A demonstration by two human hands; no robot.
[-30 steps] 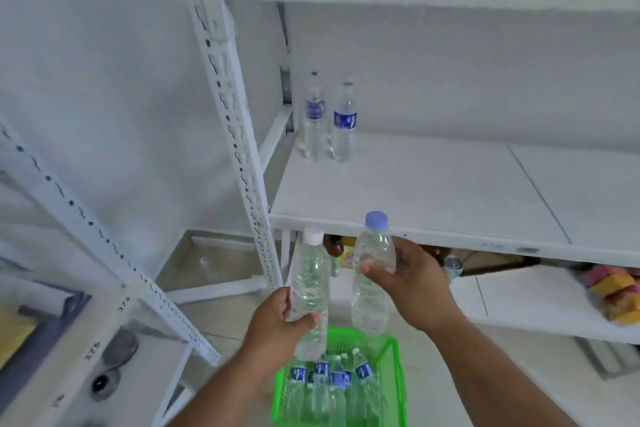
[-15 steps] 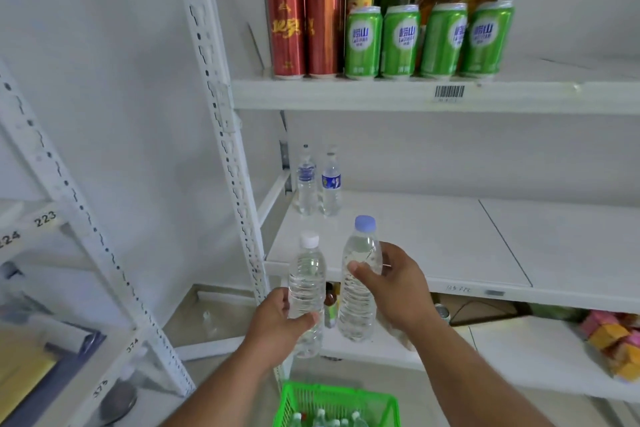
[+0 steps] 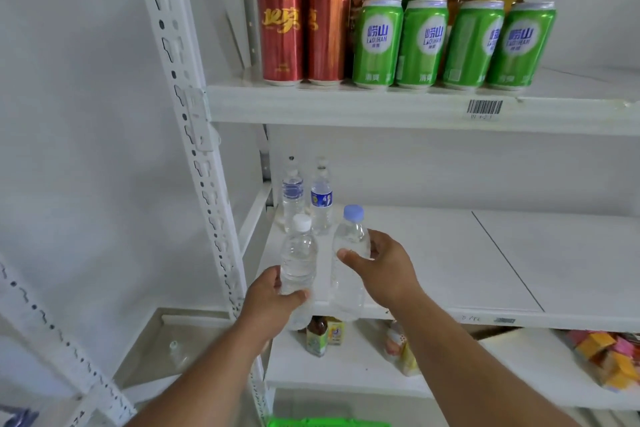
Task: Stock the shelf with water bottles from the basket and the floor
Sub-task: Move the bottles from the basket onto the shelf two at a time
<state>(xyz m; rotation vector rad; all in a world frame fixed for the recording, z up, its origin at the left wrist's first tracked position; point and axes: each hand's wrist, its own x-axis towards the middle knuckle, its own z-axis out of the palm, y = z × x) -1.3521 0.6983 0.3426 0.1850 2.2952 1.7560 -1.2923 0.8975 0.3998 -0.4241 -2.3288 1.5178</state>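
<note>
your left hand [image 3: 273,295] grips a white-capped water bottle [image 3: 298,260] upright, fingers curled round its lower body. your right hand [image 3: 379,267] grips a blue-capped water bottle [image 3: 349,243] just beside it, thumb across the front. both sit over the near left edge of the middle shelf [image 3: 450,274]. two labelled water bottles [image 3: 307,198] stand at the far left corner. the green basket [image 3: 327,422] shows at bottom edge.

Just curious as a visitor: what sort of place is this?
Probably a small shop or stockroom: white metal shelving with a barcode tag, rows of green cans, and water bottles on the shelf below.
</note>
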